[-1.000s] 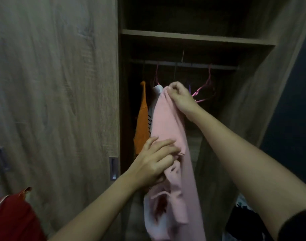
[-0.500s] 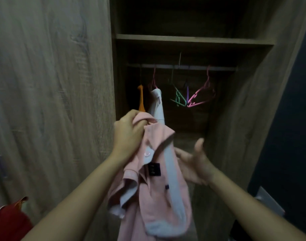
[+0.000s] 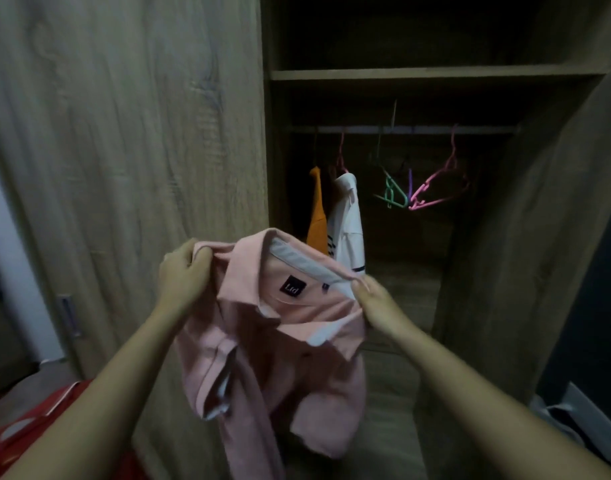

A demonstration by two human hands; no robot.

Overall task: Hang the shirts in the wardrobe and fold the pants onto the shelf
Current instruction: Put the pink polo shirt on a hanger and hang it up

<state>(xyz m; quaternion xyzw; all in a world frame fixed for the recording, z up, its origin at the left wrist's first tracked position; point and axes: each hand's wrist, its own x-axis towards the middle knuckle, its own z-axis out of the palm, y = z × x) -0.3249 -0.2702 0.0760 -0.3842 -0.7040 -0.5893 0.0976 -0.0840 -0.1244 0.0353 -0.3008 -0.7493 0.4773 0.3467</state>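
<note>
I hold a pink collared shirt spread out in front of the open wardrobe, its dark neck label facing me. My left hand grips the collar's left end. My right hand pinches the collar's right side. The shirt's body hangs down between my forearms. Inside the wardrobe a rail carries an orange garment and a white shirt on hangers at its left. Empty green and pink hangers hang further right.
A wooden shelf runs above the rail. The wardrobe's closed left door stands beside my left arm, and the open right door flanks the opening. Red fabric lies at the lower left. A dark and white item sits at the lower right.
The pink shirt came down from the rail. My right hand let go of its top, then took the collar's right side, and both hands now spread the collar open.
</note>
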